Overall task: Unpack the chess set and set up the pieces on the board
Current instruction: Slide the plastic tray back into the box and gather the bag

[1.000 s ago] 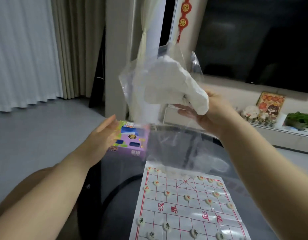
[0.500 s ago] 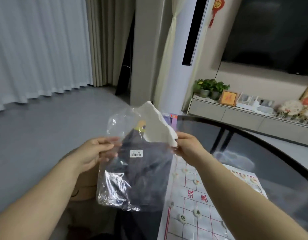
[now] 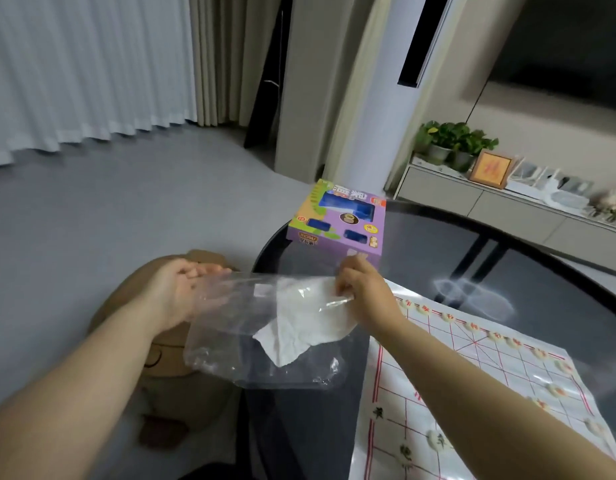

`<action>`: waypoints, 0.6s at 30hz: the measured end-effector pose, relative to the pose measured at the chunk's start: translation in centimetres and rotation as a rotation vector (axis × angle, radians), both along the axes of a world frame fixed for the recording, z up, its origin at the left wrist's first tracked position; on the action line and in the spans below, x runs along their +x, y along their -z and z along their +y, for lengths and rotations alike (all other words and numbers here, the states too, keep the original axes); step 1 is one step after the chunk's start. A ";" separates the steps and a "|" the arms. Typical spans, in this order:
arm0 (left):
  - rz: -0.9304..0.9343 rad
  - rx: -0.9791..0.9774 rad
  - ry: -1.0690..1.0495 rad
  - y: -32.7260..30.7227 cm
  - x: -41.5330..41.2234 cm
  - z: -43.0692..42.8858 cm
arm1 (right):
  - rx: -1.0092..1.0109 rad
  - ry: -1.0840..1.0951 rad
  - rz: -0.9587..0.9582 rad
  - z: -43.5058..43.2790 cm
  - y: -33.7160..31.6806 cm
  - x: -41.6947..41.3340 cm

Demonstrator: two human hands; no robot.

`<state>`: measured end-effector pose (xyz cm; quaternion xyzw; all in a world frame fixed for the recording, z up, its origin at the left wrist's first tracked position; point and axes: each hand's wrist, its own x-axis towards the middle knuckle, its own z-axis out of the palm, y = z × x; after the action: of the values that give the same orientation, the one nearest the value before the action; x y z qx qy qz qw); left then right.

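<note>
A clear plastic bag (image 3: 230, 344) with a crumpled white paper (image 3: 299, 327) in it is stretched between my hands over the table's left edge. My left hand (image 3: 182, 292) holds the bag's left end. My right hand (image 3: 360, 289) pinches the bag and the paper at the right. To the right lies the white paper chess board (image 3: 473, 375) with red grid lines. Several round cream pieces (image 3: 438, 439) stand on its lines.
A purple toy box (image 3: 337, 223) sits at the far left rim of the round dark glass table (image 3: 455, 258). A brown plush toy (image 3: 168, 362) lies on the grey floor under my left arm. A low white cabinet (image 3: 473, 199) with plants stands behind.
The bag has come down from upright in front of me to lying nearly flat over the table edge. Both hands have dropped and moved apart, and the view has turned left.
</note>
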<state>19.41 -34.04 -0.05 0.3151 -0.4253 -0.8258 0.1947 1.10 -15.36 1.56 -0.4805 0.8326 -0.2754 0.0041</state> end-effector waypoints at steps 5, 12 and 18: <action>-0.292 -0.278 0.156 0.3 -0.6 -0.6 | 0.259 -0.171 0.059 -0.4 1.3 -0.3; -0.248 -0.466 -0.122 0.4 -0.6 1.9 | -0.013 0.097 -0.524 0.0 -0.4 1.4; -0.383 -0.775 -0.109 1.0 0.9 3.8 | 0.455 0.133 -0.216 -1.2 0.1 2.6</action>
<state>20.29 -30.27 -1.01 0.3883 -0.7151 -0.5202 0.2594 3.70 -16.52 1.44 -0.3795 0.8976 -0.1301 0.1828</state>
